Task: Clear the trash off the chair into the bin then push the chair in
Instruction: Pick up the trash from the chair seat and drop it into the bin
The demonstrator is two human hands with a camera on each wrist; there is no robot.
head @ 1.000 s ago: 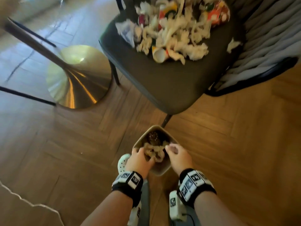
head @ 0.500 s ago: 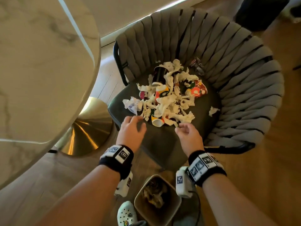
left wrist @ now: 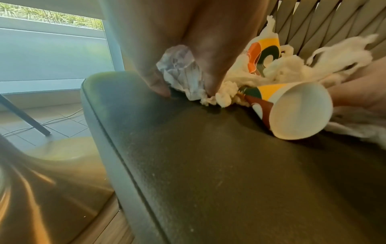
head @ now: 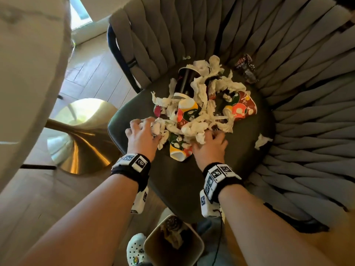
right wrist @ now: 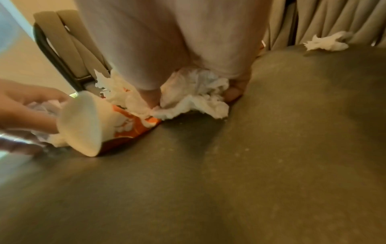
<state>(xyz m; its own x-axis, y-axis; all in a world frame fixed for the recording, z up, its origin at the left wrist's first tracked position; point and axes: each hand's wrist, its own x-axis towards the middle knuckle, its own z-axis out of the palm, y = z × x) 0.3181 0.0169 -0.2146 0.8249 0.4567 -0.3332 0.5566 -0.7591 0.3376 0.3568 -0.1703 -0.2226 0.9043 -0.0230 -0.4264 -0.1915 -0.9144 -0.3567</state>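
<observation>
trash (head: 203, 112) heaped mid-seat on the chair (head: 178, 185); left hand (head: 142, 137) grips crumpled paper (left wrist: 181, 74), right hand (head: 209, 148) clutches tissue (right wrist: 194, 92); bin (head: 194, 252) on wood floor (head: 48, 198) at the front edge.

Warm daylight from the left, and pretty soft focus on all three cameras

Light comes from the window (left wrist: 52, 41) on the left and throws a hard glare streak on the brass table base (head: 76, 143). The dark chair seat (head: 172, 179) stays dim. The head view bends heavily at the edges, with the marble tabletop (head: 28, 73) smeared and washed out. Both wrist views are grainy and blurred, with the hand at the top a pale mush, and the seat cushion (right wrist: 229, 181) there is noisy and low-contrast.
</observation>
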